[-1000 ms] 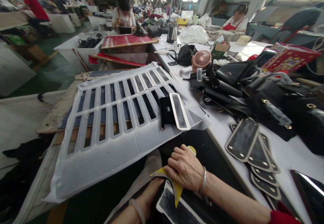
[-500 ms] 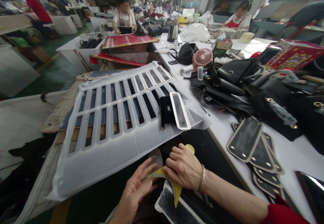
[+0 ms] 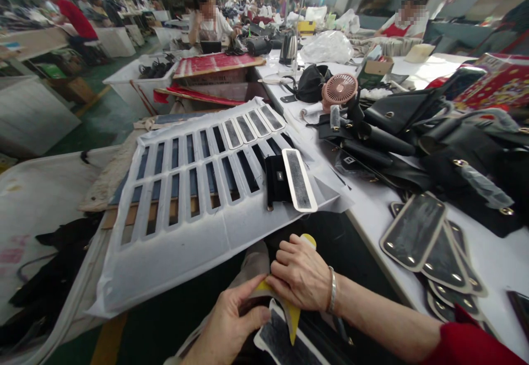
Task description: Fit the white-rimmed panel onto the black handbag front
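Observation:
A yellow strip [image 3: 294,321], pale on one side, is gripped in my right hand [image 3: 298,274]. Its rounded end sticks out above the fist and its pointed end hangs below. My left hand [image 3: 235,318] is closed at the upper left edge of a black panel with a white border [image 3: 285,332], thumb on top. Its index fingertip meets the yellow strip beside my right hand. Dark material lies under the panel, close to my lap. Another white-bordered black panel [image 3: 298,180] rests ahead on a black piece with a small label [image 3: 276,176].
A white sheet with rows of slots [image 3: 223,227] lies on boards ahead, several panels at its far end. On the white table [image 3: 363,211] are stacked panels with metal studs [image 3: 413,230], black bags [image 3: 467,172] and a pink fan [image 3: 339,88]. Co-workers sit farther back.
My left hand has come in from beside the yellow strip and closed at the panel's edge. My right hand keeps its grip on the strip. The view has shifted slightly.

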